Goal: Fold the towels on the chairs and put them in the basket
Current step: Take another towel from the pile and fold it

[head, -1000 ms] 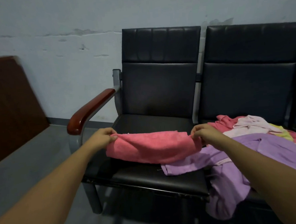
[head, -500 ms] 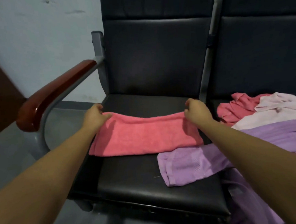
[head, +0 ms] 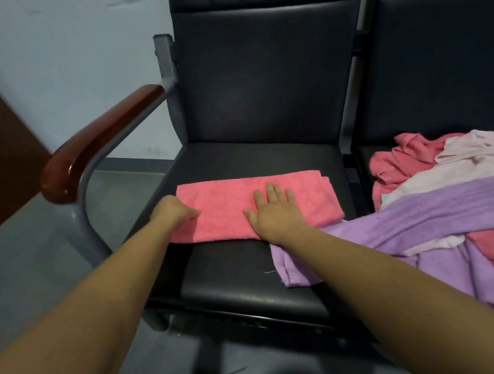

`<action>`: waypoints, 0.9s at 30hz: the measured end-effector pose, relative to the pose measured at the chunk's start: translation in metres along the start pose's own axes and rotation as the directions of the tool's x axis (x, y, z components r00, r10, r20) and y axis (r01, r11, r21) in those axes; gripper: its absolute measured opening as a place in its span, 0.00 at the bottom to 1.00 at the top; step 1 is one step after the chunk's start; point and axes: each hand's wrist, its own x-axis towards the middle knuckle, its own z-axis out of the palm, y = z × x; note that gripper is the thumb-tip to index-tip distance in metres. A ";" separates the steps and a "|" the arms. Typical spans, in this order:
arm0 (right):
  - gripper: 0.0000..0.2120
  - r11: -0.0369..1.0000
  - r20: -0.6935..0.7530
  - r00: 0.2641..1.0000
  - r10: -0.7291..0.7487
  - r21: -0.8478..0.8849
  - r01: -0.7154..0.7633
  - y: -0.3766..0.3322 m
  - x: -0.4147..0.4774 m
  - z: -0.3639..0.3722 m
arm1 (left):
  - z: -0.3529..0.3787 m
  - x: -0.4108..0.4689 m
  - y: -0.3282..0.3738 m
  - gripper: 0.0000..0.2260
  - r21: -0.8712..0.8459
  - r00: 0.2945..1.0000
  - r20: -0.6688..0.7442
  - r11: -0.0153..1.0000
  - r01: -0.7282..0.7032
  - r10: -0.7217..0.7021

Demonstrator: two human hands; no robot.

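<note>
The pink towel is lying folded into a long flat band across the seat of the left chair, its long side running left to right and its right end showing 2 layers slightly offset. The right grip is resting palm down on the middle of the band, fingers straight and slightly spread, pressing the cloth flat against the seat. The left grip is sitting at the towel's left end with its fingers curled down over the edge, pinching the cloth there. Both bare forearms are reaching in from the bottom of the view.

Just beside the band's near right corner, a purple towel is sprawling loose, 1 corner lying on the left seat and the rest spreading over the right chair and hanging off its front. Behind it on the right seat, a crumpled darker pink towel and a pale pink towel are lying heaped together, touching the purple one. A brown wooden armrest on a grey metal tube is curving down along the left chair's outer side. A pale blue wall is standing behind the chairs, and a brown board is showing at the far left.
</note>
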 end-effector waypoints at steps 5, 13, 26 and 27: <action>0.32 1.000 0.046 0.999 0.001 -0.027 0.000 -0.004 -0.004 -0.002 | 0.000 -0.014 0.000 0.20 -0.149 0.987 -0.065 0.976 -0.158 0.150; 0.30 0.998 0.049 0.999 0.004 0.059 -0.007 -0.003 0.000 0.000 | -0.021 -0.041 0.052 0.18 0.106 0.861 -0.116 0.868 -0.485 0.495; 0.32 0.804 -0.114 0.984 0.137 0.593 -0.043 -0.014 0.001 -0.019 | 0.029 -0.039 0.021 0.16 0.015 0.925 -0.088 0.929 -0.370 0.370; 0.33 0.824 -0.092 0.989 0.113 0.566 -0.041 -0.019 0.003 -0.018 | 0.031 -0.038 0.018 0.18 -0.001 0.943 -0.068 0.945 -0.326 0.325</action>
